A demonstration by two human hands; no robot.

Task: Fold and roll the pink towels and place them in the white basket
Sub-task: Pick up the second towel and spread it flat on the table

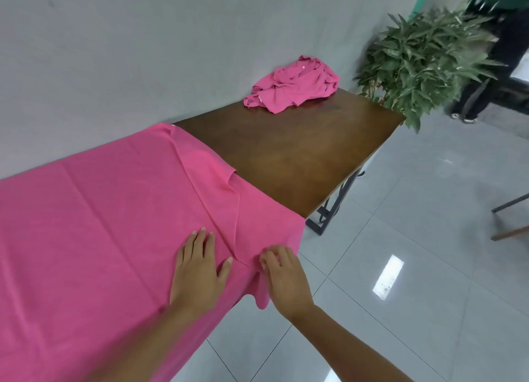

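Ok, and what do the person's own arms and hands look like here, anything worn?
Nothing worn that shows. The left hand and right hand are bare: no gloves, rings, watch or bracelet. The left forearm and right forearm are bare too, no sleeve in view. Nails look short, unpainted.

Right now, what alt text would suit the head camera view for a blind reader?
A person's left hand presses flat on a large pink towel spread over a wooden table while the right hand pinches its hanging edge. A crumpled pink towel lies at the far end.
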